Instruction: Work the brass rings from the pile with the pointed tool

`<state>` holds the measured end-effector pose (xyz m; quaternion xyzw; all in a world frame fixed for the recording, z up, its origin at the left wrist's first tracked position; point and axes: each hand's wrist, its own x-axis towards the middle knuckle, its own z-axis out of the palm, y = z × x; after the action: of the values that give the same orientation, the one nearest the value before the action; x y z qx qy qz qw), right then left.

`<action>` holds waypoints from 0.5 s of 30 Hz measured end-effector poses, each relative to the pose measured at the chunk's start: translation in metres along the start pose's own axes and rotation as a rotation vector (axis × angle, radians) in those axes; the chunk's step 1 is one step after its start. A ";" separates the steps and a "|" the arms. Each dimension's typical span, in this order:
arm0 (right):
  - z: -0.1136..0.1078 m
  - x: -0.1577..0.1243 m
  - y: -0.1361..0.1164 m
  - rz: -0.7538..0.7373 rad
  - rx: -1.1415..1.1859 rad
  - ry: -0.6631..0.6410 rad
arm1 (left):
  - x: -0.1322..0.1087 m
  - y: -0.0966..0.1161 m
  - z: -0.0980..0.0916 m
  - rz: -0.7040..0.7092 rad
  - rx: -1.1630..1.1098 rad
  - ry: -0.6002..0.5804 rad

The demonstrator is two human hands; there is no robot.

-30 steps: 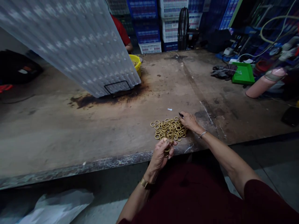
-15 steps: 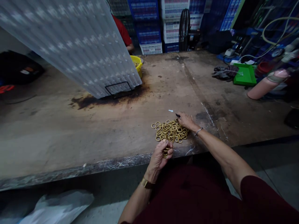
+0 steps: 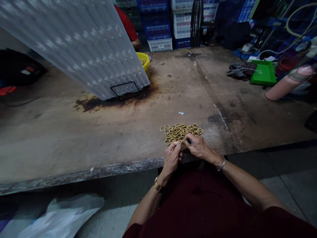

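Left hand and right hand close together beside a ring pile

By the near edge of the table, the left hand pinches a gold-coloured ring. The right hand grips a small dark tool just beside it; whether tool and ring touch is too small to tell. The ring pile lies just beyond the hands, nearer that edge than the far one. A white scrap lies past it. Toward the far right corner sits a green tray.
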<state>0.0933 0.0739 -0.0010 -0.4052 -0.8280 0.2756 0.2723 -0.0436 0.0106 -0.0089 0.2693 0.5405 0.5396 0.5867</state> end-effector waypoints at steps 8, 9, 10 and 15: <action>0.000 0.000 -0.010 0.232 0.296 -0.008 | -0.009 0.002 0.001 0.223 0.246 0.061; 0.000 0.001 -0.011 0.248 0.307 -0.021 | -0.010 0.002 0.001 0.273 0.269 0.068; 0.000 0.001 -0.011 0.266 0.317 -0.043 | -0.011 0.003 0.002 0.313 0.288 0.072; 0.000 -0.002 -0.013 0.385 0.447 -0.165 | -0.013 0.002 0.000 0.262 0.283 0.035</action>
<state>0.0879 0.0655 0.0071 -0.4610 -0.6741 0.5295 0.2295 -0.0420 -0.0010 -0.0026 0.4078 0.5814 0.5347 0.4580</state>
